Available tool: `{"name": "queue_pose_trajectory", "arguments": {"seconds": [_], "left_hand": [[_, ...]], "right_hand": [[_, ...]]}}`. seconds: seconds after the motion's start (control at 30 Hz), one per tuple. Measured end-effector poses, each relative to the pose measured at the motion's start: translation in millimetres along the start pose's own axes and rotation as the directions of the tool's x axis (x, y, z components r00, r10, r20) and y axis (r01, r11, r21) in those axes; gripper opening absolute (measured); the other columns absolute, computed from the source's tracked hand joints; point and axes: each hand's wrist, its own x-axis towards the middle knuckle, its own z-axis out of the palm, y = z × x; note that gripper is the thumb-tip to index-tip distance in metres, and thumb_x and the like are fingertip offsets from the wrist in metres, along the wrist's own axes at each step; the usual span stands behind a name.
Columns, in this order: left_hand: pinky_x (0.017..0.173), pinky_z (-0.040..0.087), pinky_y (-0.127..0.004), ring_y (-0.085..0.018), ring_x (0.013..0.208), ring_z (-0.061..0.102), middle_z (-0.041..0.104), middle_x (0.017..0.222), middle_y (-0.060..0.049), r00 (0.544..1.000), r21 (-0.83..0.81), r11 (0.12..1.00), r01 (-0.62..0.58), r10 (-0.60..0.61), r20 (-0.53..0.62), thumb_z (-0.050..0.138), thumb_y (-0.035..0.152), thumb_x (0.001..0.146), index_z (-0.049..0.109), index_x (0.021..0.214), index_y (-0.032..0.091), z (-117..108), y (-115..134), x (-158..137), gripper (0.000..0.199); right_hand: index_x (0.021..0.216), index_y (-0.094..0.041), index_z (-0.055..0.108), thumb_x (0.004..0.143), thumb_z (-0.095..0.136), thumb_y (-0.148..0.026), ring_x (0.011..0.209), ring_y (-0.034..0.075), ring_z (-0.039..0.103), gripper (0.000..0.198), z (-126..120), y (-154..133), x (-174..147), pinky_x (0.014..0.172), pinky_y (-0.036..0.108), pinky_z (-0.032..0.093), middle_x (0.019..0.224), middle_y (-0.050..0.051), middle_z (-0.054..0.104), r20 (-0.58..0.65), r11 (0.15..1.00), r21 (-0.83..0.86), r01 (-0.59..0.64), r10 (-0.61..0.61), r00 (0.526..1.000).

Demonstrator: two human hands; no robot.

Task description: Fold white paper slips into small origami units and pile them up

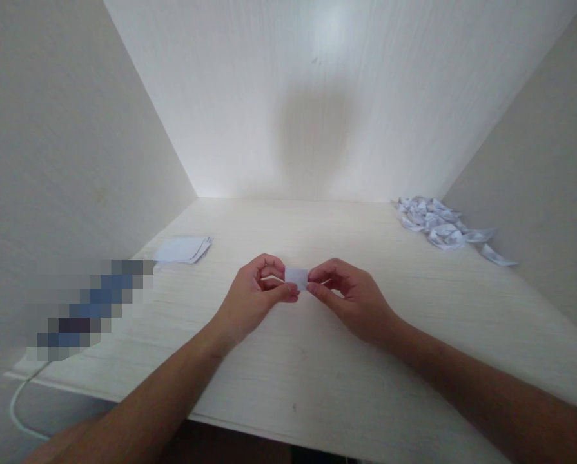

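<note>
A small white piece of paper [296, 278] is held up between both hands, just above the middle of the table. My left hand [260, 287] pinches its left edge, the thumb in front at the lower corner. At the right edge, the thumb and fingertips of my right hand [345, 290] close on the same paper. The paper looks roughly rectangular and folded small, though its layers are too fine to make out.
White sheets of paper [179, 249] lie stacked at the left. Folded paper pieces [433, 222] are heaped at the back right. A pixelated object [92, 309] with a cable [13, 406] rests near the left edge. Walls enclose the pale table [249, 393] on three sides.
</note>
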Motion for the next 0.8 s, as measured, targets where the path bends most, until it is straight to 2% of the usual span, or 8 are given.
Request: {"name": "queue_pose_trajectory", "arguments": {"seconds": [0.13,0.3,0.4,0.5,0.63,0.8], "left_hand": [[0.072,0.062,-0.029,-0.010,0.064,0.068,0.066,0.068,0.007,0.998,0.025,1.000,0.002,-0.004,0.065,0.086,0.020,0.072,0.056,0.095,0.019,7.7,0.6,-7.4,0.038],[0.067,0.061,-0.026,-0.012,0.073,0.069,0.068,0.087,0.002,0.986,0.277,0.946,-0.167,0.157,0.057,0.076,0.023,0.084,0.058,0.112,0.023,6.8,-0.7,-15.6,0.033],[0.067,0.060,-0.025,-0.012,0.074,0.070,0.069,0.091,0.001,0.956,0.437,0.851,-0.292,0.257,0.138,0.068,0.020,0.090,0.064,0.103,0.023,5.2,-0.1,-18.1,0.014],[0.073,0.062,-0.027,-0.013,0.078,0.071,0.070,0.091,0.000,0.926,0.476,0.794,-0.377,0.318,0.203,0.065,0.018,0.091,0.069,0.091,0.022,5.5,1.7,-18.6,0.006],[0.074,0.063,-0.026,-0.014,0.080,0.074,0.074,0.091,-0.001,0.940,0.414,0.845,-0.340,0.317,0.125,0.071,0.018,0.088,0.073,0.094,0.022,7.9,5.6,-18.6,0.008],[0.068,0.063,-0.024,-0.015,0.073,0.075,0.078,0.088,-0.001,0.957,0.360,0.889,-0.283,0.288,0.040,0.079,0.019,0.081,0.077,0.092,0.022,10.0,7.5,-20.0,0.011]], "right_hand": [[0.086,-0.019,0.072,0.087,0.072,-0.026,0.073,0.016,0.068,0.008,0.9,-2.2,-1.9,0.068,0.030,0.055,0.081,0.004,0.073,0.020,1.000,0.008,0.016,-0.016,1.000],[0.087,-0.019,0.073,0.087,0.072,-0.022,0.076,0.015,0.069,0.004,-1.5,-2.6,-0.9,0.070,0.030,0.056,0.083,0.003,0.074,0.039,1.000,-0.010,0.020,-0.020,0.999],[0.091,-0.018,0.074,0.088,0.072,-0.022,0.078,0.016,0.070,0.005,-3.0,-3.7,-0.8,0.073,0.031,0.058,0.087,0.004,0.075,0.066,0.999,-0.011,0.054,-0.053,0.996],[0.094,-0.018,0.074,0.087,0.072,-0.020,0.080,0.016,0.070,0.007,-3.1,-6.3,-1.6,0.074,0.031,0.059,0.089,0.005,0.075,0.076,0.997,0.006,0.076,-0.076,0.994],[0.100,-0.018,0.074,0.086,0.072,-0.016,0.079,0.015,0.070,0.013,-2.9,-10.7,-2.9,0.074,0.030,0.059,0.091,0.005,0.075,0.075,0.994,0.011,0.104,-0.105,0.992],[0.103,-0.020,0.075,0.087,0.071,-0.012,0.079,0.014,0.069,0.018,-4.3,-13.6,-3.3,0.073,0.028,0.058,0.091,0.003,0.076,0.051,0.974,-0.085,0.210,-0.207,0.977]]}}
